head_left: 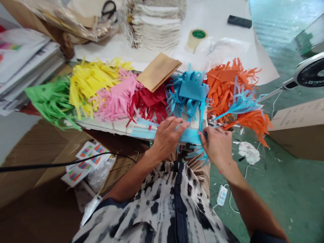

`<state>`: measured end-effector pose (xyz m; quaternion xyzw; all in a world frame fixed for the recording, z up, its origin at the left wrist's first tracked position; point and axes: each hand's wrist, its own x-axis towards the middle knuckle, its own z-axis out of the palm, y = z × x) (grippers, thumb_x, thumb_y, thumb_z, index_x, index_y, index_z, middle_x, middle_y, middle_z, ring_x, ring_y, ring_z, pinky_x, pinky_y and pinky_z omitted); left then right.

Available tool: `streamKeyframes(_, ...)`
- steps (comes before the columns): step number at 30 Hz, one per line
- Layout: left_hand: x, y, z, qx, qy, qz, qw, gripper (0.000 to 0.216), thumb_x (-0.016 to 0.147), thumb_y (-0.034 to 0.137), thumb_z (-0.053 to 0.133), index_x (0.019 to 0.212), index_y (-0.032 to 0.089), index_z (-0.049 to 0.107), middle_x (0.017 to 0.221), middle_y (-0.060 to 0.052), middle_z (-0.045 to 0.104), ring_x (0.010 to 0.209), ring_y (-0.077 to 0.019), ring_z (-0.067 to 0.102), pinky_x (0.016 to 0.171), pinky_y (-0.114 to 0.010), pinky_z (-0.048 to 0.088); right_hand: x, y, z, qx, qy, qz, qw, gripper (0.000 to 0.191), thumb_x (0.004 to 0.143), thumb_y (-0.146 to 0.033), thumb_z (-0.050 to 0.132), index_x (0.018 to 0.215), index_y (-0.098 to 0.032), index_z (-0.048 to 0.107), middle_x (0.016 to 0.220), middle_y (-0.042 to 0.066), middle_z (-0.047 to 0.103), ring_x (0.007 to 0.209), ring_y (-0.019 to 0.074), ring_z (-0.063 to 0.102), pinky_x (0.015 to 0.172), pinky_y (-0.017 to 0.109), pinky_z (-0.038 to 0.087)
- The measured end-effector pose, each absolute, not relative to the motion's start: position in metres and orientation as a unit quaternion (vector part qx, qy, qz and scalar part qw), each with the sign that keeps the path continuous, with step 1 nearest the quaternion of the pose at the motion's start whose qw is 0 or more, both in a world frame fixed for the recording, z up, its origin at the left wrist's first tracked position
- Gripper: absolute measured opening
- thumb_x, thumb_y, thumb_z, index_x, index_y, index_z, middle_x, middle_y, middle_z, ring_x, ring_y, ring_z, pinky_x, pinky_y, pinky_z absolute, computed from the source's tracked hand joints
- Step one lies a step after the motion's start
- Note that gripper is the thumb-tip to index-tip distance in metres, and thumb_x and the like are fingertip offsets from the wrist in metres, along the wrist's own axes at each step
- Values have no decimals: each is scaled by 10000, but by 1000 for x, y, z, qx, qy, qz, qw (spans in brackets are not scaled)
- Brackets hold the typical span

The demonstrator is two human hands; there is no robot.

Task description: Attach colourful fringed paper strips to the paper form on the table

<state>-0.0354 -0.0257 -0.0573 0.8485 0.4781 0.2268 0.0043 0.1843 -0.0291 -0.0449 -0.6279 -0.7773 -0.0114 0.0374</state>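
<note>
A light blue strip of tissue paper (191,136) with fringed ends lies along the table's near edge. My left hand (168,136) rests on it with the fingers stretched out and a little apart. At the strip's right end, my right hand (217,143) pinches the paper between thumb and fingers. Blue fringe (198,152) hangs below the edge between my hands. Just beyond them sits a pile of blue tissue tassels (193,89). Two finished-looking tassels, one blue (241,103) and one orange (255,123), lie to the right of my right hand.
Green (52,99), yellow (93,81), pink (115,96), red (152,103) and orange (225,84) fringed tissue piles line the table. Brown paper (159,71) lies on top. Behind are tape (197,37) and scissors (108,10). A fan (311,72) stands right.
</note>
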Motion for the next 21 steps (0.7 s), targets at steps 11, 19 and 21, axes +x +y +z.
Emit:
streamKeyframes(11, -38, -28, -46, 928, 349, 114, 65, 413, 1047, 205, 547, 1410, 372, 651, 1327, -60, 699, 1288, -261, 602, 1174, -523, 410, 253, -29, -6, -656, -735, -106, 136, 365, 921, -163, 500, 1232, -190, 690, 1198, 171, 747, 1150, 379, 593, 950, 521, 336)
streamKeyframes(19, -32, -43, -47, 923, 360, 127, 53, 418, 992, 525, 646, 1382, 376, 671, 1396, -82, 649, 1355, -299, 573, 1252, -624, 331, 201, -86, -35, -484, -861, -8, 156, 362, 992, -197, 543, 1314, -175, 707, 1314, 98, 762, 1252, 279, 650, 1087, 455, 386)
streamKeyframes(21, -37, -44, -51, 922, 356, 137, 61, 394, 1012, 483, 635, 1388, 371, 671, 1438, -73, 651, 1391, -287, 563, 1264, -627, 315, 205, -89, -47, -494, -856, -27, 152, 327, 1008, -208, 568, 1291, -174, 726, 1311, 91, 768, 1214, 265, 680, 1082, 449, 388)
